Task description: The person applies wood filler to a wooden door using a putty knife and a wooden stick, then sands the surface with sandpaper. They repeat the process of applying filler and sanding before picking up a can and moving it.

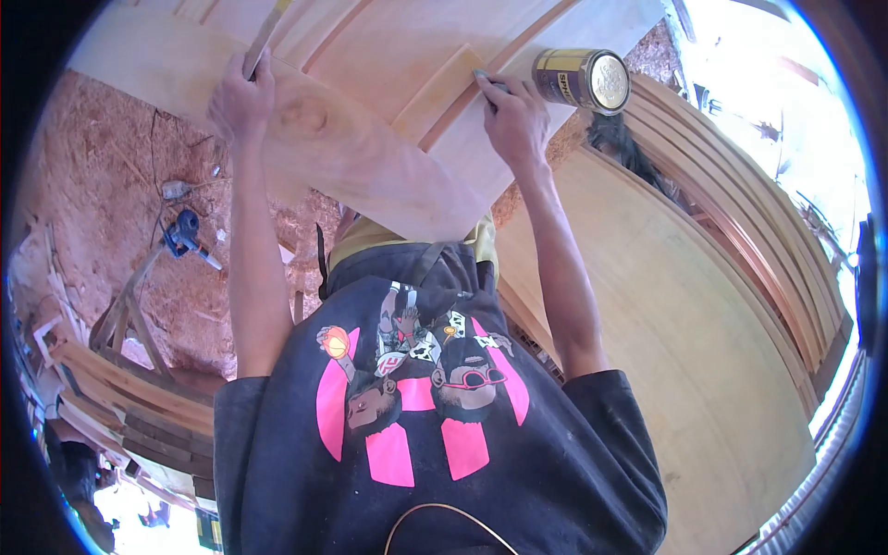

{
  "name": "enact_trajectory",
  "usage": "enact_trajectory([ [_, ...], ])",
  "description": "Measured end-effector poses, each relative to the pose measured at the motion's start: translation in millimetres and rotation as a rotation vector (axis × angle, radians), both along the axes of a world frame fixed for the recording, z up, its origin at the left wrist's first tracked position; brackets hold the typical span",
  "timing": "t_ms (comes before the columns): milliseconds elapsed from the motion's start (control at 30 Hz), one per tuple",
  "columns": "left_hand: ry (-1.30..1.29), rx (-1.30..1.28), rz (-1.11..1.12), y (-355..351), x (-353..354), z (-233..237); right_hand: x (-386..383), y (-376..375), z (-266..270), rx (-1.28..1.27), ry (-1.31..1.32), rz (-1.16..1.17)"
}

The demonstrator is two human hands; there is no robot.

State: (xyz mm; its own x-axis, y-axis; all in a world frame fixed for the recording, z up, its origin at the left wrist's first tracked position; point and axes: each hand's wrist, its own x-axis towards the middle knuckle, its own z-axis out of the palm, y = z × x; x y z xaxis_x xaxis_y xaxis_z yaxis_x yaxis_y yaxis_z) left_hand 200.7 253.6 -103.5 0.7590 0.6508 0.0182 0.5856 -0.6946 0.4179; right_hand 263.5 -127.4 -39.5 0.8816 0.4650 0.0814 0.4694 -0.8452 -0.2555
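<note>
A wooden door panel (pixel 379 176) with raised strips lies in front of me. My left hand (pixel 245 100) is closed around a thin flat tool (pixel 266 39) with a yellowish upper end, over the panel's left part. On the right, my right hand (pixel 518 120) has its fingers bent around a small dark object (pixel 495 85), whose kind I cannot make out. Its fingertips are at a raised wooden strip (pixel 449 88). Just beyond this hand is a tin can (pixel 560 79) with a yellow and dark label and a metallic end facing me.
Large wooden sheets (pixel 647 342) and stacked curved-looking boards (pixel 749 203) are at my right. A blue power tool (pixel 185 231) with a cable rests on the reddish ground (pixel 194 305) at left. More stacked timber (pixel 139 398) is at lower left.
</note>
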Motion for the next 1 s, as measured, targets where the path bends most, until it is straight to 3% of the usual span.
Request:
enact_trajectory([
  [233,-0.01,-0.019,-0.001,1,0,-1,26,6,13,-0.085,0.055,-0.004],
  [333,0.124,-0.062,0.015,-3,1,9,17,13,15,-0.043,0.118,-0.009],
  [400,0.093,0.013,-0.002,-3,-4,2,18,12,30,-0.021,0.179,-0.012],
  [467,-0.181,-0.174,-0.074,4,-12,-11,18,26,39,0.02,0.235,-0.01],
  [533,-0.244,-0.521,-0.19,-3,-19,22,10,35,57,0.41,0.506,-0.266],
  [567,-0.315,-0.651,-0.195,-10,-24,24,4,42,63,0.437,0.497,-0.263],
  [633,-0.361,-0.949,-0.165,-29,-31,45,-10,56,74,0.909,0.563,-0.276],
  [767,-0.323,-1.396,-0.103,-75,-45,100,-34,83,118,0.925,0.31,-0.101],
  [800,-0.311,-1.395,-0.125,-86,-47,112,-36,87,118,0.932,0.296,-0.118],
  [867,-0.309,-1.574,-0.069,-104,-48,131,-41,93,116,0.778,-0.095,0.076],
  [1000,-0.264,-1.475,-0.203,-124,-48,140,-47,94,105,0.71,-0.359,0.098],
])
